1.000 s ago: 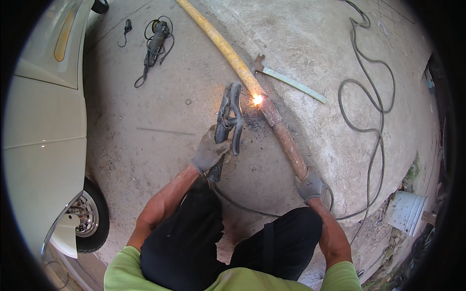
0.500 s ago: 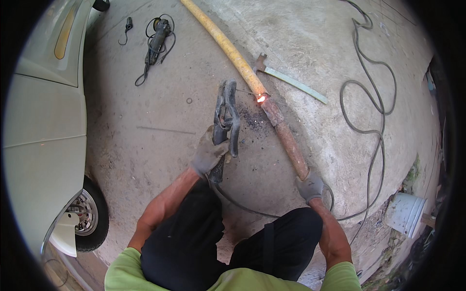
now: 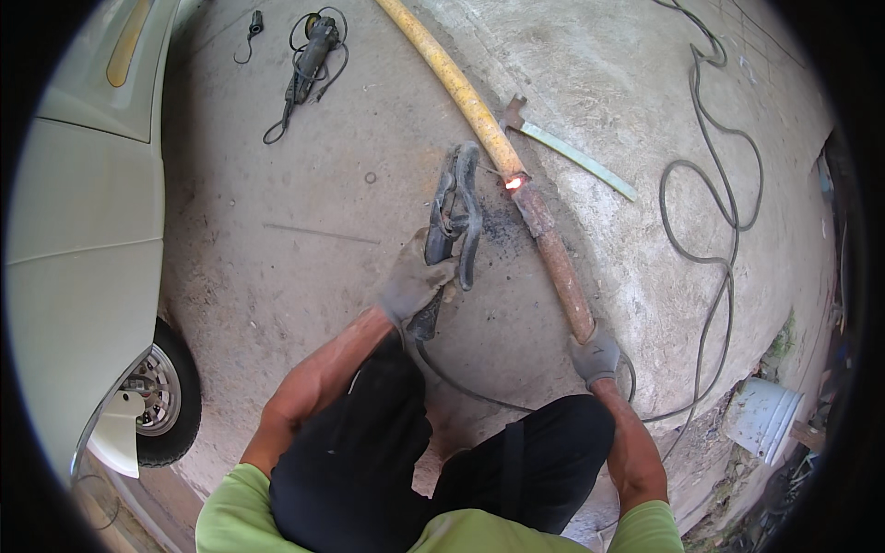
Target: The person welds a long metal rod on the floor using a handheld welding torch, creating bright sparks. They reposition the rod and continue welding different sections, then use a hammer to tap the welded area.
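Observation:
My left hand (image 3: 417,278), in a grey glove, is closed round the handle of a black welding electrode holder (image 3: 452,207). A thin rod at the holder's jaws reaches toward a glowing joint (image 3: 513,183) on the pipe. Above that joint runs a yellow pipe (image 3: 452,78); below it continues a rusty red-brown pipe section (image 3: 564,276). My right hand (image 3: 595,357), also gloved, grips the near end of the rusty section. Dark specks of debris lie on the concrete left of the joint. The welding cable leaves the holder's lower end.
A hammer (image 3: 572,149) with a pale green handle lies right of the pipe. An angle grinder (image 3: 312,60) rests at the upper left, and a loose thin rod (image 3: 321,232) below it. A white car (image 3: 88,230) stands left, a bucket (image 3: 761,419) right. Black cable (image 3: 698,249) loops across the floor.
The floor, car and tools have shifted slightly in the picture as the view turned. Both hands keep their holds, and the pipe joint still glows.

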### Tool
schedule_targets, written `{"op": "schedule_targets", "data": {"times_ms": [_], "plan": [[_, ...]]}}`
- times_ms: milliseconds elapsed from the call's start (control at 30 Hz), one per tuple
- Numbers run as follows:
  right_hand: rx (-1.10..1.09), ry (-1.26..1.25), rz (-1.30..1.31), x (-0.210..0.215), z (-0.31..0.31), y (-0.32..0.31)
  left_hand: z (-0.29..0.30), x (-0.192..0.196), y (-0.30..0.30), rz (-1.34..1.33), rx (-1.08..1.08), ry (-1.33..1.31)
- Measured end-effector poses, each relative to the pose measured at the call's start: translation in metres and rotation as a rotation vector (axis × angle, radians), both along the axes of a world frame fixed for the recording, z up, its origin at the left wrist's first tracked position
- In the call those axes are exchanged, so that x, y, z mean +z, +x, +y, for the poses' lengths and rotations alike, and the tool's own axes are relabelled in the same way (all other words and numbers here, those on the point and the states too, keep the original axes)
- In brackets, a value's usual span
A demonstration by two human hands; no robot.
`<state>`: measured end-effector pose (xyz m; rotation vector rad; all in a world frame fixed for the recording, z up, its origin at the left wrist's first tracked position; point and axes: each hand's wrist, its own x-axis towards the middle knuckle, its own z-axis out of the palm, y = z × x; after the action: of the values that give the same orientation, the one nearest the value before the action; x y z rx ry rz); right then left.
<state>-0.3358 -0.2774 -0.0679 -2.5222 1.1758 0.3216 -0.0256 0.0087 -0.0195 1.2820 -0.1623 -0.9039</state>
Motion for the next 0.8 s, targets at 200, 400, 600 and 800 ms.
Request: {"op": "schedule_targets", "data": {"times_ms": [200, 400, 600, 800], "plan": [[0.030, 0.007, 0.036, 0.001, -0.002, -0.001, 0.001, -0.006, 0.000, -0.041, -0.027, 0.004], [0.016, 0.014, 0.054, 0.004, -0.002, 0.002, 0.001, -0.017, 0.002, -0.083, -0.036, -0.007], [0.030, -0.009, 0.019, 0.002, -0.002, 0.000, -0.004, -0.013, 0.000, -0.059, -0.007, -0.002], [0.018, 0.008, 0.026, 0.004, -0.003, 0.001, -0.007, -0.010, -0.001, -0.065, -0.002, -0.008]]}}
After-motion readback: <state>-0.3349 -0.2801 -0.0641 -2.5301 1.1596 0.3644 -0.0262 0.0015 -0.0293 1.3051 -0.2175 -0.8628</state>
